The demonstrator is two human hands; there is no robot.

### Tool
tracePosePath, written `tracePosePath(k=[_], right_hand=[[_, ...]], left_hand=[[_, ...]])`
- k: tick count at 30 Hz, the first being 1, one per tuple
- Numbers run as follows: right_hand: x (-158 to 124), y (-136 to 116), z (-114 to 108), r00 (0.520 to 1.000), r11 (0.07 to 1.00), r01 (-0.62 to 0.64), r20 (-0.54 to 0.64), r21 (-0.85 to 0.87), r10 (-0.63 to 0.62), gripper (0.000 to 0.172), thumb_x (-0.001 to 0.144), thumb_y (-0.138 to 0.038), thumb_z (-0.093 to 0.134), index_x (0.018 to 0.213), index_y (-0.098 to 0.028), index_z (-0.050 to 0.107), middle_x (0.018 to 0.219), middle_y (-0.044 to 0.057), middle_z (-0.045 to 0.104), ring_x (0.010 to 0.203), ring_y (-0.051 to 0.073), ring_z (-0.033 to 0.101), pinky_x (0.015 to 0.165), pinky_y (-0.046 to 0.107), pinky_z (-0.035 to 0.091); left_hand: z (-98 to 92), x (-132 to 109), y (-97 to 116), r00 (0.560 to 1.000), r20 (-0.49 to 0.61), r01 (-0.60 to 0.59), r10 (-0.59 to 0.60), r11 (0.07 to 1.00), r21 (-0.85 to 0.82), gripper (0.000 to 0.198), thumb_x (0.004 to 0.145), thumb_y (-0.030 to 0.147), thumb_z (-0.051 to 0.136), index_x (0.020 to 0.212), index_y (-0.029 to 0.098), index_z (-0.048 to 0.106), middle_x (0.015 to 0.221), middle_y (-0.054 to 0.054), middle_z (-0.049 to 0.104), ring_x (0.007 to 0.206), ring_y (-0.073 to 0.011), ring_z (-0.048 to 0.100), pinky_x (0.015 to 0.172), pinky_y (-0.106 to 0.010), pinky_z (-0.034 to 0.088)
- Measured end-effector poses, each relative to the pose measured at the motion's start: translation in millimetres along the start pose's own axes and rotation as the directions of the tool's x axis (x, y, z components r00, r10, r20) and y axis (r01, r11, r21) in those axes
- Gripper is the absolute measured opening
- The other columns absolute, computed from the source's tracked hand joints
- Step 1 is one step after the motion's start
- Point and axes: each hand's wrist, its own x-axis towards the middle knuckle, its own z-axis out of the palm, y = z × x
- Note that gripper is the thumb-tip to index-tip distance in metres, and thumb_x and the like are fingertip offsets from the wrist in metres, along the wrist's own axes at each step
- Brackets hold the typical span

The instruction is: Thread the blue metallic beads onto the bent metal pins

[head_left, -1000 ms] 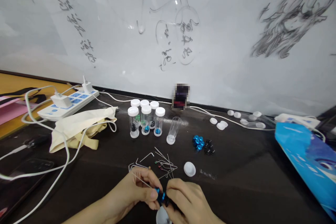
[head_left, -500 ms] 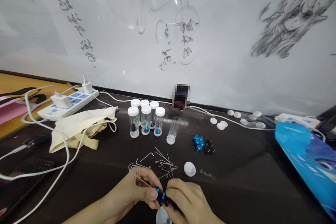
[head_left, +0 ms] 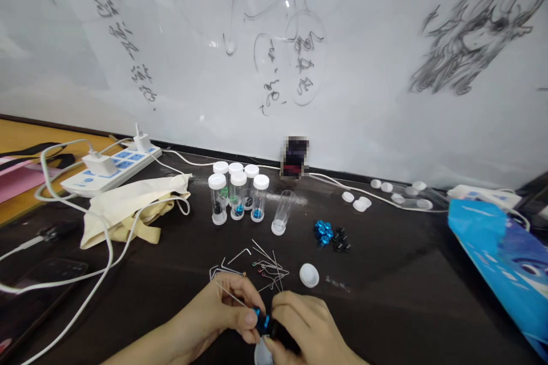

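Note:
Both hands meet at the bottom centre of the head view. My left hand (head_left: 222,311) is pinched on a thin bent metal wire (head_left: 231,292) that carries small blue parts (head_left: 261,316) near my fingertips. My right hand (head_left: 303,331) is closed around a dark piece at the other side of the blue parts. Below them a white cap or tube mouth (head_left: 262,353) peeks out at the frame's bottom edge. Just beyond my hands lies a loose pile of bent wires (head_left: 263,265). A white cap (head_left: 309,275) rests to the right of that pile.
Several capped clear tubes (head_left: 237,194) and one open tube (head_left: 282,214) stand mid-table. Blue nuts (head_left: 323,231) and black nuts (head_left: 341,239) lie right of them. A power strip (head_left: 111,168), white cables, a cloth bag (head_left: 132,202), loose caps (head_left: 385,194) and a blue bag (head_left: 505,256) surround the work area.
My right hand has shifted slightly down over the dark piece. Everything else on the table stays as it was.

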Motion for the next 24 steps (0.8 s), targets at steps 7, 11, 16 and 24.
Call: tracePosePath(k=[7,11,16,24], right_hand=[[0.0,-1.2,0.5,1.0,1.0,-0.01,0.011,-0.008,0.01,0.035,0.099,-0.034,0.036,0.078,-0.017,0.059,0.066,0.003,0.061,0.055,0.013,0.057,0.051,0.024,0.044],[2.0,-1.5,1.0,0.999,0.999,0.035,-0.029,0.0,-0.035,0.02,0.095,-0.021,0.042,0.085,-0.017,0.059,0.074,0.004,0.064,0.056,0.012,0.057,0.05,0.022,0.043],[-3.8,3.1,5.6,0.999,0.998,0.049,0.004,-0.032,-0.049,0.033,0.096,-0.031,0.042,0.07,-0.018,0.056,0.062,0.001,0.058,0.052,0.012,0.051,0.048,0.025,0.038],[-5.0,2.2,0.2,0.999,1.0,-0.021,0.044,-0.014,0.022,0.045,0.102,-0.033,0.029,0.066,-0.018,0.053,0.061,0.002,0.056,0.054,0.013,0.052,0.052,0.024,0.04]], left_hand=[[-0.1,-0.1,-1.0,1.0,0.012,0.004,-0.004,1.0,0.007,0.02,0.062,0.02,0.085,0.074,0.011,0.073,0.064,-0.004,0.069,0.057,-0.0139,0.068,0.055,-0.02,0.052],[-1.1,0.6,-2.2,1.0,-0.011,-0.018,0.018,1.0,-0.01,0.021,0.06,0.021,0.086,0.074,0.011,0.073,0.063,-0.003,0.068,0.056,-0.0133,0.067,0.054,-0.018,0.052],[1.0,0.5,-0.6,0.999,0.027,0.026,-0.026,1.0,0.009,0.018,0.062,0.019,0.085,0.074,0.011,0.073,0.063,-0.004,0.07,0.054,-0.013,0.067,0.055,-0.02,0.053],[0.3,0.7,-2.3,1.0,-0.006,-0.012,0.012,1.0,0.001,0.02,0.06,0.019,0.086,0.073,0.011,0.073,0.063,-0.003,0.068,0.054,-0.0128,0.067,0.054,-0.019,0.052]])
